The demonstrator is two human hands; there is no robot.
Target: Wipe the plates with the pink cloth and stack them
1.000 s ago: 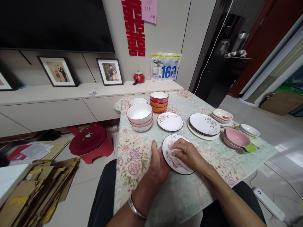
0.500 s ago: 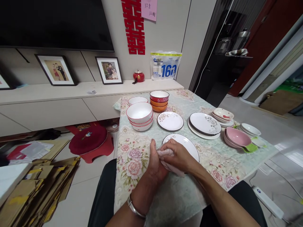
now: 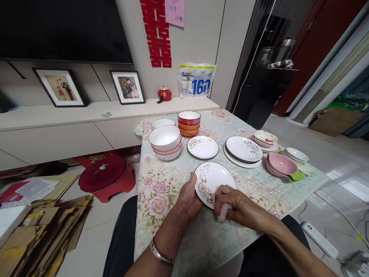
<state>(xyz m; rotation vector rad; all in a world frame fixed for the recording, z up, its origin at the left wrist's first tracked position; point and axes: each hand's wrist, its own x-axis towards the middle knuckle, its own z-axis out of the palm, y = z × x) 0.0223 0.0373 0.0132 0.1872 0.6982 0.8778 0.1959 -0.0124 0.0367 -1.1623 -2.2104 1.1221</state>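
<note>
My left hand (image 3: 188, 196) grips the left edge of a white plate (image 3: 216, 177) with a dark rim and brown flower print, thumb on the rim and fingers underneath. A crumpled pale pink cloth (image 3: 224, 212) is bunched in my right hand (image 3: 235, 204), which is closed at the plate's near right edge. Just beyond lies another flower-printed plate (image 3: 203, 147). To its right a stack of similar plates (image 3: 244, 149) rests on the table. White bowls with red rims (image 3: 165, 138) are stacked at the left.
Red and orange bowls (image 3: 189, 123) stand at the back of the flowered tablecloth (image 3: 161, 200). Pink bowls (image 3: 282, 164), heart-marked bowls (image 3: 265, 137) and small white dishes (image 3: 296, 154) line the right side. A red stool (image 3: 105, 179) and flattened cardboard (image 3: 43, 231) are on the floor at left.
My right hand with the cloth has moved right and down, from beside my left palm to the plate's near edge. More of the plate's printed face now shows. The view has shifted slightly.
</note>
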